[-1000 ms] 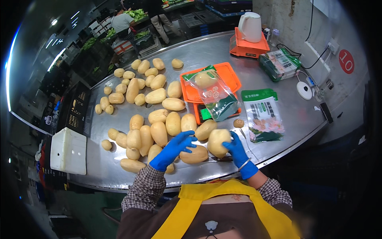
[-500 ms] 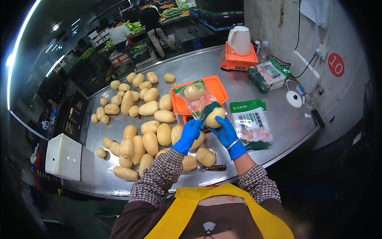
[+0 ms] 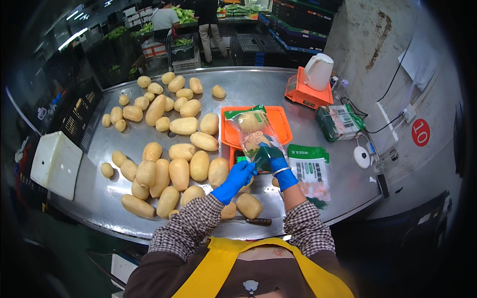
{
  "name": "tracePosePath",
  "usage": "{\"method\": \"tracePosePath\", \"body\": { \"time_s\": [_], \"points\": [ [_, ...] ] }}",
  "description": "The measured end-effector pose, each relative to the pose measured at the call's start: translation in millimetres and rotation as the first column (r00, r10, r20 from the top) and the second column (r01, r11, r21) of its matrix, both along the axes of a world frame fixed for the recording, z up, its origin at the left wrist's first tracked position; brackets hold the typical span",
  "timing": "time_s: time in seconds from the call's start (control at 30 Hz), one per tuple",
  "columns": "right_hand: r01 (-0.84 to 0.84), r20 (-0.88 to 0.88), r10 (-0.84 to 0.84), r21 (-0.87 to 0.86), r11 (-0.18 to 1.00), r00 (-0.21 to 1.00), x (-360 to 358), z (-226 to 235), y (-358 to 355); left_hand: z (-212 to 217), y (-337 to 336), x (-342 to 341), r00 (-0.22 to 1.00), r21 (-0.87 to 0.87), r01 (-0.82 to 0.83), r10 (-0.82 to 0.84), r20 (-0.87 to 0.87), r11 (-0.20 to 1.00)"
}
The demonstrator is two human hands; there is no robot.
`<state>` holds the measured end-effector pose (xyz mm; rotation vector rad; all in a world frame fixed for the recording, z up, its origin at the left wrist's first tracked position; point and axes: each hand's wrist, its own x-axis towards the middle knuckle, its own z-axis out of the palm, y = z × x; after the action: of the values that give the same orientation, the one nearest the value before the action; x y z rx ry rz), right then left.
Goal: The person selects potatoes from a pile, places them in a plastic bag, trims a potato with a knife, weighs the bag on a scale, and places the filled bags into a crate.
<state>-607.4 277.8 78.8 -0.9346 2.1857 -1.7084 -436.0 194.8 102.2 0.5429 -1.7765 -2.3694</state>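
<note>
My left hand (image 3: 237,180), in a blue glove, pinches the mouth edge of a clear plastic bag (image 3: 272,143) with green ends and lotus slices printed on it. My right hand (image 3: 276,161), also gloved in blue, reaches inside the bag with its fingers on a peeled lotus root piece, seen only partly through the plastic. Another lotus root piece (image 3: 252,120) lies at the bag's far end. The bag rests over an orange tray (image 3: 279,124). Many loose lotus root pieces (image 3: 179,174) cover the steel table left of my hands.
A knife (image 3: 259,221) lies at the near edge. Flat bags (image 3: 309,171) lie at right, with a bag stack (image 3: 339,121) behind. A white kettle (image 3: 318,72) stands on an orange scale (image 3: 305,92). A white box (image 3: 55,164) sits at left. Two people work beyond.
My right hand has pushed the lotus root piece from the bag's mouth into the bag. My left hand still pinches the bag's edge. The whole view has shifted slightly.
</note>
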Motion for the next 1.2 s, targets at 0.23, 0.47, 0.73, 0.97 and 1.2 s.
{"method": "tracePosePath", "body": {
  "time_s": [0.23, 0.47, 0.73, 0.97, 1.2],
  "points": [
    [0.324, -0.409, -0.217, 0.215, 0.921, 0.887, -32.8, -53.4, -2.7, -0.1, 16.9, -8.8, 0.996, 0.065, -0.058, 0.062, -0.063, 0.996],
    [0.417, -0.508, -0.341, 0.039, 0.908, 0.791, -41.7, -129.3, 13.2, -4.7, 34.1, -17.7, 1.000, -0.011, -0.026, 0.026, 0.003, 1.000],
    [0.415, -0.636, -0.294, 0.045, 0.909, 0.714, 0.5, -57.5, 7.2, -1.7, 31.6, -9.4, 0.998, -0.008, -0.064, 0.064, 0.014, 0.998],
    [0.363, -0.602, -0.286, 0.006, 0.932, 0.746, -6.0, -53.8, -5.4, -7.0, 17.8, -7.7, 0.998, -0.019, -0.029, 0.030, 0.053, 0.999],
    [0.270, -0.529, -0.241, -0.024, 0.963, 0.814, 40.6, 2.7, 34.6, -23.5, -0.5, -58.7, 0.939, 0.198, 0.139, -0.193, 0.286, 0.970]
  ]
}}
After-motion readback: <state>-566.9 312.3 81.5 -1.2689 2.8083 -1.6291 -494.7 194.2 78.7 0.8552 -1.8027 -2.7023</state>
